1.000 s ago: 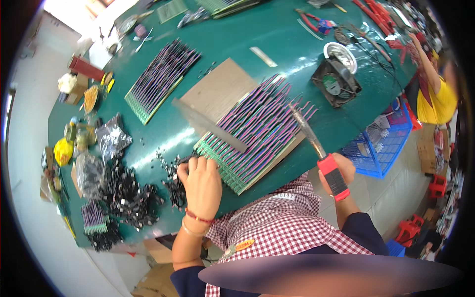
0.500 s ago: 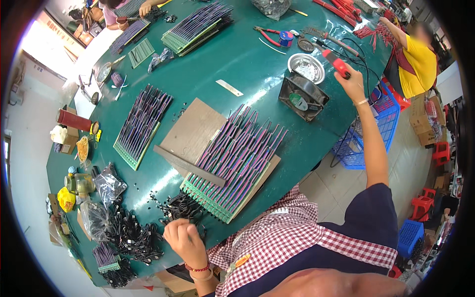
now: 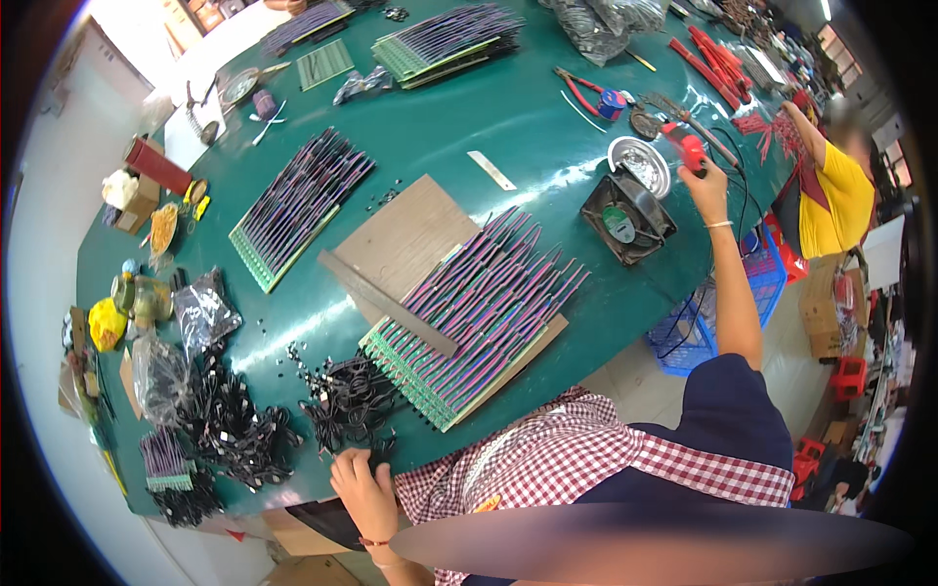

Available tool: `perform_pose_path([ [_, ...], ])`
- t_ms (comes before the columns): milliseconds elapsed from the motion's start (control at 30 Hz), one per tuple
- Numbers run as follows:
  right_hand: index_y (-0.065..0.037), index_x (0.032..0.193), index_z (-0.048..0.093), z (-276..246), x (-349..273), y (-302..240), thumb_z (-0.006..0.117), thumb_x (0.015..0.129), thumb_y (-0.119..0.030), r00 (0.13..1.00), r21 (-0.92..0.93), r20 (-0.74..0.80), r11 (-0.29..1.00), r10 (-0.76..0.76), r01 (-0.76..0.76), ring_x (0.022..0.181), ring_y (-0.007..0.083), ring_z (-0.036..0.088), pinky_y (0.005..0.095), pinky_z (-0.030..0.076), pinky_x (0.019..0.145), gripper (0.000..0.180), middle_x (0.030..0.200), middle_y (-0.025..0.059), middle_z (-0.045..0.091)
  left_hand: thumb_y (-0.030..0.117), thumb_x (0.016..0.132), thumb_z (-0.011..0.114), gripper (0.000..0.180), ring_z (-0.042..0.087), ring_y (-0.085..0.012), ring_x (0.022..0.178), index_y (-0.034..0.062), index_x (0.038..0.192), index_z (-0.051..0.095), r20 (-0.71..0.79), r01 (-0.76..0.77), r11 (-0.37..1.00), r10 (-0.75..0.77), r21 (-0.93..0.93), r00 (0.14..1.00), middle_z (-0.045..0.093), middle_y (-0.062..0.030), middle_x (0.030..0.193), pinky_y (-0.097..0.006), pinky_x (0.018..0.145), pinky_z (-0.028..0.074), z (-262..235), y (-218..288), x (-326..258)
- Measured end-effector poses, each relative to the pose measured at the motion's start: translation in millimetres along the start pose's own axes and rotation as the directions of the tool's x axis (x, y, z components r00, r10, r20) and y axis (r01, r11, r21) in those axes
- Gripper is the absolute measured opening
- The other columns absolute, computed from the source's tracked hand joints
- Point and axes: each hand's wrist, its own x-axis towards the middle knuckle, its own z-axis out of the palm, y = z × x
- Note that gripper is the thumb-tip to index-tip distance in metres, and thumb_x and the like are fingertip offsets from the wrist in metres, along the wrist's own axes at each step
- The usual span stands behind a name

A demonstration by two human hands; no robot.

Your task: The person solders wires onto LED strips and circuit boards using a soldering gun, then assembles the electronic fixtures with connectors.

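At the right, my right hand (image 3: 707, 191) is closed round the handle of a red gun-shaped tool, which looks like a soldering gun (image 3: 692, 148). The tool is above the table beside a round metal bowl (image 3: 666, 183) with whitish bits in it. A square black fan (image 3: 627, 220) stands just left of this hand. My left hand (image 3: 363, 488) rests at the table's near edge, fingers apart and holding nothing, close to a pile of black cables (image 3: 352, 398). Between my hands, purple-black wires on green boards (image 3: 415, 386) lie on a brown board (image 3: 405, 234), with a flat metal bar (image 3: 391, 305) across them.
More wired green boards (image 3: 298, 210) lie farther left and at the back. A short ruler (image 3: 491, 170), red-handled pliers (image 3: 578, 93) and red tubes (image 3: 705, 73) are on the green table. A blue basket (image 3: 684, 342) stands right; a person in yellow (image 3: 842, 200) is beyond.
The view has shifted, and the whole table appears moved. My right hand keeps the red soldering gun, now nearer the bowl's right rim. My left hand's fingers have straightened at the table edge.
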Motion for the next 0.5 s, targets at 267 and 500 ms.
perform_pose_path([
  [267,0.003,0.106,0.054,-64.9,-52.2,-115.0,0.057,0.084,-0.011,0.937,0.753,0.209,0.566,0.278,-0.336,0.046,0.0077,0.039,0.0219,0.032,0.044,0.026,0.057,0.0000,0.043,0.000,0.076,0.057,0.019,0.050,-0.0273,0.083,-0.0010,0.094,0.051,-0.161,0.092,0.996,-0.089,0.011,0.983,0.053,-0.0132,0.087,-0.037,0.078,0.039,-7.7,-20.2,-19.7],
  [500,0.003,0.122,0.042,-69.1,-146.3,-204.6,0.056,0.086,-0.013,0.886,0.875,0.460,0.141,0.055,-0.463,0.052,0.0082,0.039,0.0209,0.034,0.046,0.041,0.064,0.0017,0.041,-0.003,0.084,0.045,0.040,0.049,-0.0134,0.084,-0.0026,0.124,0.042,0.019,0.007,0.186,0.065,-0.983,0.998,0.050,-0.0058,0.096,-0.026,0.074,0.043,-14.9,10.3,15.8],
])
